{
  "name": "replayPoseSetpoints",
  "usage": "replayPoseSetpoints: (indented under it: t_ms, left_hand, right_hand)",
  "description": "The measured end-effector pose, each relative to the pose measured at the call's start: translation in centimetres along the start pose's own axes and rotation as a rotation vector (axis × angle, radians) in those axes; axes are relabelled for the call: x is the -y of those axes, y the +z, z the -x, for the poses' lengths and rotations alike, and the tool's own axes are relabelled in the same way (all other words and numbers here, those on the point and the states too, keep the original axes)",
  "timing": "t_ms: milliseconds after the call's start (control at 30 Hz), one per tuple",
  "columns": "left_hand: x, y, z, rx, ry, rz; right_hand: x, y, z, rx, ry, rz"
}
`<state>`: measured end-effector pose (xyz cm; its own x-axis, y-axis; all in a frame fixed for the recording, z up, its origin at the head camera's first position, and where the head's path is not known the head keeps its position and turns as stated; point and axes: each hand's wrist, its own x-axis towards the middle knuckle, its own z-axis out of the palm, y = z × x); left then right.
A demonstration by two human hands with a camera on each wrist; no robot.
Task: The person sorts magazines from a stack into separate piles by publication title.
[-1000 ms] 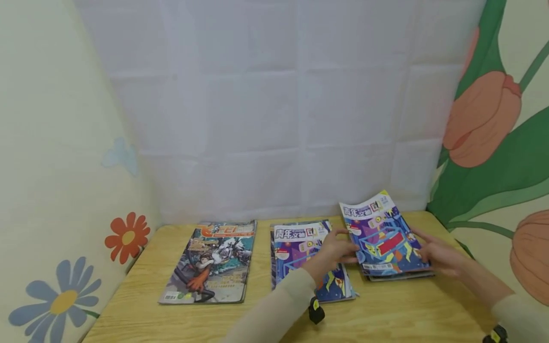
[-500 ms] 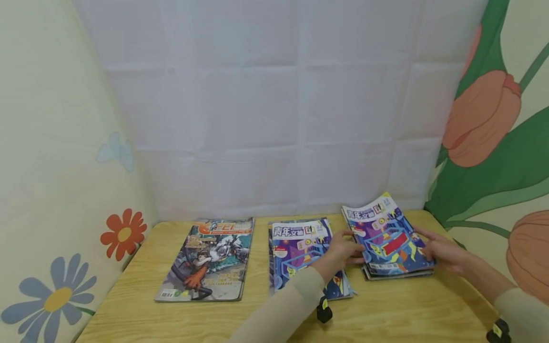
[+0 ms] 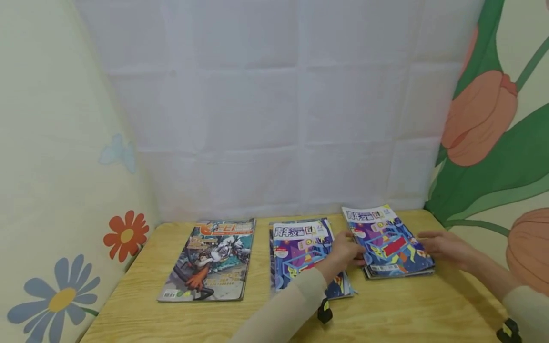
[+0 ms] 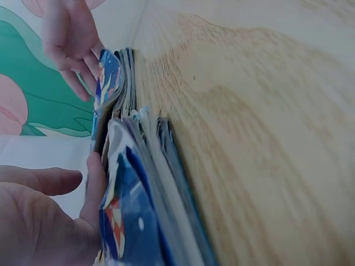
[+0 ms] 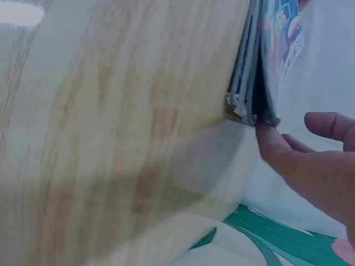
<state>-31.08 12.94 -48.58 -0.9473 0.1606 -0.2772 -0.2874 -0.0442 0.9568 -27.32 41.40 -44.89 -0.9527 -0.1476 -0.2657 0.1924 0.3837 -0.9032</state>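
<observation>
At the right of the table, a purple-and-blue magazine [image 3: 388, 243] lies on top of a small stack, its title strip toward the back. My left hand [image 3: 344, 251] touches that stack's left edge, its thumb held apart from the fingers in the left wrist view. On the opposite side my right hand [image 3: 446, 247] has its fingertips at the stack's right edge; its thumb stands away from the cover in the right wrist view. A second stack, topped by a magazine [image 3: 296, 247] with the same cover, lies partly under my left forearm.
A dark comic-style magazine [image 3: 214, 262], with more beneath it, lies at the left of the wooden table [image 3: 141, 286]. Behind the table hangs a creased white cloth [image 3: 274, 119]. Flower-painted panels [image 3: 484, 119] stand at both sides.
The top magazine on the right stack has come down flat, its raised far edge lowered. My right hand has loosened its hold and shifted slightly right; the left hand moved slightly right.
</observation>
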Motion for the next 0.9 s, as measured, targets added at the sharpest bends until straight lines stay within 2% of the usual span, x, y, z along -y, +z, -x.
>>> replayPoseSetpoints:
  t_ms: [100,300,467,600,733,900]
  left_hand:
    - [-0.1,-0.6,0.3,0.019,0.016,-0.03]
    - [-1.1,-2.2,1.3,0.074,0.101,-0.11]
    - [-2.4,-3.9,2.5,0.076,0.163,-0.184]
    - [-2.8,-5.7,3.4,0.072,0.192,-0.193]
    - [-2.5,-8.2,4.3,0.062,0.228,-0.256]
    - [-2.2,-11.6,5.7,0.009,0.27,-0.351]
  right_hand:
    - [0.7,-0.2,0.6,-0.038,-0.04,0.106]
    - [2.5,0.6,1.4,-0.096,-0.082,0.234]
    - [4.4,2.5,1.6,-0.098,-0.13,0.236]
    - [5.4,4.3,1.5,-0.061,-0.201,0.223]
    - [6.4,6.1,1.1,-0.011,-0.255,0.208]
    - [7.6,8.4,0.4,0.03,-0.262,0.208]
